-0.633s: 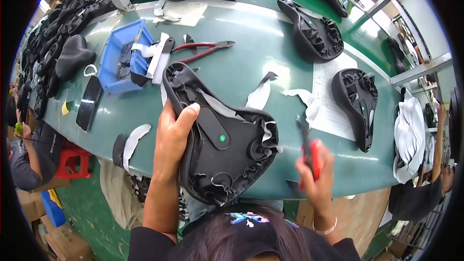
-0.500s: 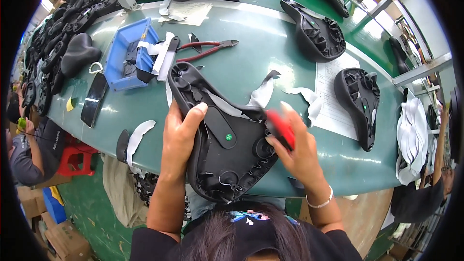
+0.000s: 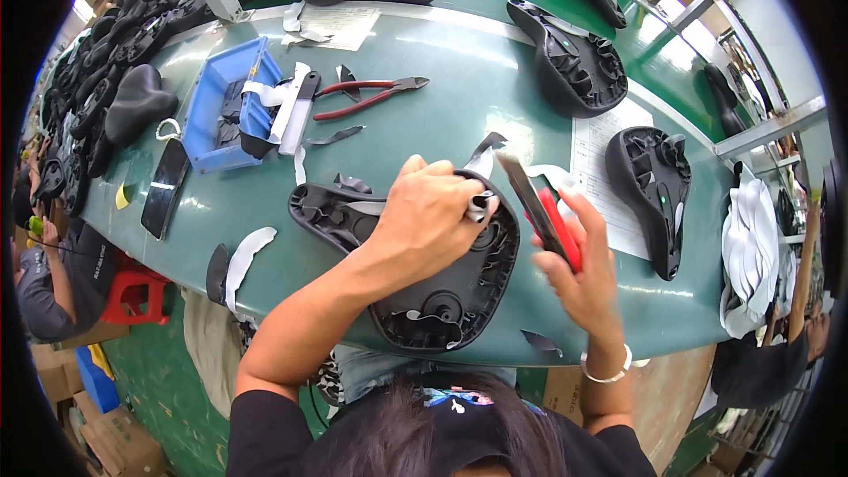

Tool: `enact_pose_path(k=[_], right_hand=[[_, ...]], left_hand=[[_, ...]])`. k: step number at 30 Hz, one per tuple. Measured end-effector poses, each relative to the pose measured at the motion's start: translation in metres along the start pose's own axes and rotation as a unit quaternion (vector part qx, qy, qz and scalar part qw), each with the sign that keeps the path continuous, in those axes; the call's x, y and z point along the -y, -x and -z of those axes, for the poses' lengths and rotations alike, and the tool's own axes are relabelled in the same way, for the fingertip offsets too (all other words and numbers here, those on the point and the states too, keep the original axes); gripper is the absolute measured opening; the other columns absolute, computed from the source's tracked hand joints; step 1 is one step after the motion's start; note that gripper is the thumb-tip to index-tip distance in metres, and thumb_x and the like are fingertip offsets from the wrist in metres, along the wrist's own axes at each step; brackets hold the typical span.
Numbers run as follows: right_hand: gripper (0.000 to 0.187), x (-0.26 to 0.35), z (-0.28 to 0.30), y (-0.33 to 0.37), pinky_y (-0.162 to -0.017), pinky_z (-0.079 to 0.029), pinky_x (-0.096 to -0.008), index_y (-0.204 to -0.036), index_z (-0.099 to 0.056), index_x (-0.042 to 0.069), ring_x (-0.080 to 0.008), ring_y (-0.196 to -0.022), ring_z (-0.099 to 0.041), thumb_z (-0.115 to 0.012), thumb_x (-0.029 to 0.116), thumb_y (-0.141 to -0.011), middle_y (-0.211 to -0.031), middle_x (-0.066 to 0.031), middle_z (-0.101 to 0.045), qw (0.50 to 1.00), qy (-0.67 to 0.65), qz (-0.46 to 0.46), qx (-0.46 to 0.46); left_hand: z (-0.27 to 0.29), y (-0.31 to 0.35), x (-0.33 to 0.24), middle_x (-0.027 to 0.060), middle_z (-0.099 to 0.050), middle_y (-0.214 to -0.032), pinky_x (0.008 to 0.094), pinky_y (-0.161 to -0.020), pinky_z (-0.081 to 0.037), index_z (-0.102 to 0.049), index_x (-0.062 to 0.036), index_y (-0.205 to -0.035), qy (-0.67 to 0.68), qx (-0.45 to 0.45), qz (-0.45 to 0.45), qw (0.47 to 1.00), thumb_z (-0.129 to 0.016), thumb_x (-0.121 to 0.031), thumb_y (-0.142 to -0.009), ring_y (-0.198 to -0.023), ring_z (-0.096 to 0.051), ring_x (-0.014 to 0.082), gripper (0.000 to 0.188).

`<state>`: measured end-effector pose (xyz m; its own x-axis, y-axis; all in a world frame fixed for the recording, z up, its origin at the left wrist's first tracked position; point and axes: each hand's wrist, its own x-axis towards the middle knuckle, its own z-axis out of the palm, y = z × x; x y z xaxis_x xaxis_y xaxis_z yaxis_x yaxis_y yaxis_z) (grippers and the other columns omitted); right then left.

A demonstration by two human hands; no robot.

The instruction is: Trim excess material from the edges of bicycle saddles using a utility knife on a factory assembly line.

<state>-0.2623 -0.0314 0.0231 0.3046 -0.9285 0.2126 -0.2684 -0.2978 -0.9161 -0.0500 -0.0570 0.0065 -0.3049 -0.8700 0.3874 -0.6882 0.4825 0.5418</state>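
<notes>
An upturned black bicycle saddle (image 3: pixel 481 296) lies on the green table in front of me, its hollow underside up. My left hand (image 3: pixel 424 216) is closed over its upper right rim and pinches a curled flap of black-and-white cover material (image 3: pixel 480 206). To the right, my right hand (image 3: pixel 585 278) grips a red-handled cutter knife (image 3: pixel 558 234). The knife's dark blade, slightly blurred, points up and left, apart from the saddle. A black-and-white offcut (image 3: pixel 486 150) lies just beyond the rim.
Red-handled pliers (image 3: pixel 380 93) lie past the saddle, near a blue bin (image 3: pixel 199 137) with scraps. A phone (image 3: pixel 165 190) sits at left. More saddles (image 3: pixel 649 194) rest on paper at right and farther back. White strips (image 3: pixel 749 247) hang at the right edge.
My left hand has moved from the saddle's left side across to its upper right rim. The saddle has turned, its nose now pointing more left. The knife has moved right, away from the rim.
</notes>
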Motion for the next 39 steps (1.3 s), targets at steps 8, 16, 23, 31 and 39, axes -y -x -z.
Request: enact_pose_path(k=[8,16,23,31,39], right_hand=[[0.060,-0.015,0.021,0.006,-0.043,-0.037,-0.0339,-0.135,-0.050,0.021,-0.0197,-0.048,-0.051,-0.071,0.022,-0.079,-0.061,-0.0027,-0.048,0.900,0.402,0.124,0.114],[0.051,0.022,-0.013,0.068,-0.045,-0.042,-0.0395,-0.135,-0.047,0.013,-0.0283,-0.048,-0.055,-0.062,0.014,-0.086,-0.064,-0.0084,-0.058,0.921,0.385,-0.030,0.047],[0.046,0.005,-0.012,0.000,-0.043,-0.038,-0.0392,-0.133,-0.049,0.017,-0.0277,-0.046,-0.053,-0.058,0.019,-0.088,-0.063,-0.0081,-0.056,0.870,0.490,0.031,0.033],[0.047,0.032,0.009,0.021,-0.046,-0.039,-0.0387,-0.131,-0.053,0.024,-0.0258,-0.047,-0.054,-0.063,0.023,-0.085,-0.059,-0.0070,-0.056,0.836,0.535,0.012,0.118],[0.038,0.033,0.034,-0.049,-0.064,-0.035,-0.0322,-0.121,-0.061,0.027,-0.0180,-0.064,-0.050,-0.060,0.014,-0.086,-0.067,-0.0016,-0.051,0.773,0.527,0.169,0.311]], left_hand=[[0.004,-0.006,-0.001,0.0081,-0.049,-0.062,0.0342,-0.068,-0.032,-0.060,-0.0037,-0.069,0.103,0.022,0.070,0.992,-0.061,-0.023,-0.086,-0.061,-0.043,0.0241,0.026],[0.029,0.001,0.035,0.0004,-0.057,-0.072,0.0253,-0.061,-0.036,-0.060,-0.0076,-0.080,0.876,-0.152,-0.033,0.457,-0.055,-0.015,-0.090,-0.059,-0.048,0.0098,0.013],[0.008,-0.025,0.031,0.0061,-0.060,-0.073,0.0383,-0.078,-0.038,-0.064,-0.0075,-0.073,-0.125,-0.102,-0.063,0.985,-0.068,-0.017,-0.069,-0.075,-0.052,0.0238,0.011],[0.024,-0.020,0.049,0.0084,-0.064,-0.115,0.0255,-0.093,-0.030,-0.070,-0.0011,-0.083,0.531,-0.224,0.288,0.765,-0.046,-0.039,-0.097,-0.108,-0.051,0.0126,0.048],[0.089,0.091,-0.004,0.0093,-0.066,-0.100,0.0369,-0.104,-0.030,-0.066,-0.0049,-0.075,0.459,0.075,0.021,0.885,-0.028,-0.033,-0.101,-0.087,-0.061,0.0241,0.054]])
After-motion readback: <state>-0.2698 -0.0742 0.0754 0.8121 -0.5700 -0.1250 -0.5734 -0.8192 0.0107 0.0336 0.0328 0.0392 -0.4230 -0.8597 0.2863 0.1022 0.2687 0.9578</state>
